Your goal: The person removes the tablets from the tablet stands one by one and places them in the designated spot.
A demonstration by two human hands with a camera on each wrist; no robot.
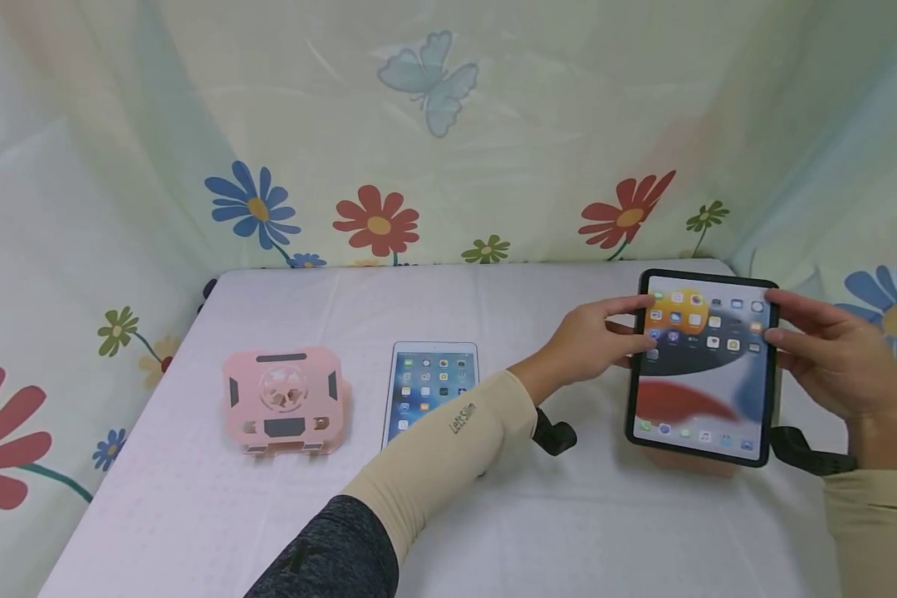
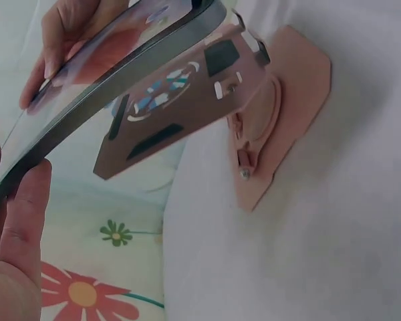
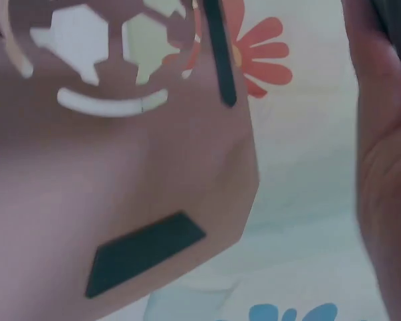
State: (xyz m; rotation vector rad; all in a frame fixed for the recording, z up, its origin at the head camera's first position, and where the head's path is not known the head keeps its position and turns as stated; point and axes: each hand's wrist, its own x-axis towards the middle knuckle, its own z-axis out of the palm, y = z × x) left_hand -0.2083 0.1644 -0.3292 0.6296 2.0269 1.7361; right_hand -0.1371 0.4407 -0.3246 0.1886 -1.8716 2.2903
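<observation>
Currently, black-edged tablet [image 1: 698, 374] between left hand [image 1: 586, 340] and right hand [image 1: 840, 357], both pinching side edges.

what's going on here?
A person holds a black-framed tablet by its side edges, left hand and right hand, before a pink stand. A gap shows behind the tablet; whether its lower edge touches the stand isn't clear. A white-framed tablet lies mid-table, partly behind the left forearm; another pink stand is further left.
</observation>
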